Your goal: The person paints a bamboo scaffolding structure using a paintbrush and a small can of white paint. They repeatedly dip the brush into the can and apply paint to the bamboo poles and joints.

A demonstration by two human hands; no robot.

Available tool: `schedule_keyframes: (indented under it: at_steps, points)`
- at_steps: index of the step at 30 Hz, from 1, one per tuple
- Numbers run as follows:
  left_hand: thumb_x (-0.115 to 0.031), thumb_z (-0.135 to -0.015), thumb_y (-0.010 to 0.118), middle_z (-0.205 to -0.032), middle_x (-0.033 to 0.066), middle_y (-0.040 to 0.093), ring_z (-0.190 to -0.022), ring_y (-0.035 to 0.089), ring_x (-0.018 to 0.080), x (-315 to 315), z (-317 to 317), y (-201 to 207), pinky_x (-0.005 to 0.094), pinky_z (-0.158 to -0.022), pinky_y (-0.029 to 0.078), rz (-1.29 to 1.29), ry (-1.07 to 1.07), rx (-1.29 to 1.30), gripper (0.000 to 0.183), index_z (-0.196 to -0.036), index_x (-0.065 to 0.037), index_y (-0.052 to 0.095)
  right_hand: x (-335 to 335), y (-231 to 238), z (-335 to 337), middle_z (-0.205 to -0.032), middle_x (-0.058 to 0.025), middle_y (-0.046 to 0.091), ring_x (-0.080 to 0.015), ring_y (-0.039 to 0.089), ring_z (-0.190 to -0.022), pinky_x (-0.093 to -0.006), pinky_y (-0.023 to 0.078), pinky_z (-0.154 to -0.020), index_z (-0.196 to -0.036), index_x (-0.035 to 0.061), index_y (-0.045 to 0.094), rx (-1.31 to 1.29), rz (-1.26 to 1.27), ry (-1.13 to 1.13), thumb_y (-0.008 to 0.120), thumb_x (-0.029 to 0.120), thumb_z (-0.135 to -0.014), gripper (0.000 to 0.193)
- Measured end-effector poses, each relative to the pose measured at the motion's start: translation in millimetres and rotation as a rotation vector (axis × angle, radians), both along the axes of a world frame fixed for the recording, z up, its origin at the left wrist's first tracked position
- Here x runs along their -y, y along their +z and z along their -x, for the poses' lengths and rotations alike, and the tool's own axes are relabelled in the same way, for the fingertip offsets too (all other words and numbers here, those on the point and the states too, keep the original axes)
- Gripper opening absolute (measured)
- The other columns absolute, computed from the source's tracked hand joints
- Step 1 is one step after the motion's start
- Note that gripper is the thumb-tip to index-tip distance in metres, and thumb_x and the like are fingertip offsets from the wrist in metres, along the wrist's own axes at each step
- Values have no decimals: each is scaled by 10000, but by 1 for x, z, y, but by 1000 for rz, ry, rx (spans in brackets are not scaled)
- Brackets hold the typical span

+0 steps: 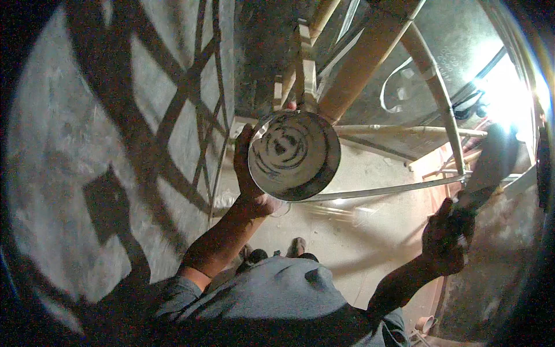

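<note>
My left hand (pixel 247 168) is wrapped round the side and underside of a round metal bowl (pixel 296 153), in front of my body near the middle of the view. Pale, wet-looking paste is smeared in rings over the bowl's inside. Out to the right, my right hand (pixel 448 240) is closed round the handle of a trowel (pixel 491 165). Its broad flat blade points up and away, partly lost in the glare. The trowel is well apart from the bowl.
Bamboo poles (pixel 370 58) cross beyond the bowl, and a long thin pole (pixel 387 188) runs behind it. A grey wall (pixel 52 144) with lattice-like shadows stands at left. A strong lamp (pixel 509 87) glares at right. My feet (pixel 296 247) are on a pale floor (pixel 341 254).
</note>
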State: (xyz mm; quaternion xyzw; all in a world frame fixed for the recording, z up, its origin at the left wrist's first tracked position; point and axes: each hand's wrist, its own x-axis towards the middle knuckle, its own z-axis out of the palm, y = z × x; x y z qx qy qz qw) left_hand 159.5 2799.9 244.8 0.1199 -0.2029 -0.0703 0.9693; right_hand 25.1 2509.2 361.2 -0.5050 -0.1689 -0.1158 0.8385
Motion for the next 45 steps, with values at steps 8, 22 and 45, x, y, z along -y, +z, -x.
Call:
schedule_keyframes:
  at_steps: [8,22,45]
  points:
    - [-490,-1000,437,-1504,219,378,-1355,419,398,70,16,-13,514,-1149,335,55,-192,-257,601,-1497,-160,362,9,41,3,-794,-138,694,-212,655,-589,-341,530,-556,-1025,-6,688,66,1252,-182,678,93,-842,208]
    - [-378,-1007,422,-1384,149,538,-1205,573,282,327,68,7,423,-1052,438,-222,-410,66,515,-1390,-40,487,195,60,78,-843,-107,664,-210,601,-671,-325,411,-470,-869,19,679,1199,2201,-656,600,218,-827,218]
    - [-503,-969,408,-1329,212,560,-1194,587,321,723,117,16,482,-1052,466,-186,-886,-45,691,-1426,15,416,508,39,193,-982,-126,707,-101,513,-615,-234,312,-466,-967,4,733,792,2478,-722,675,119,-813,201]
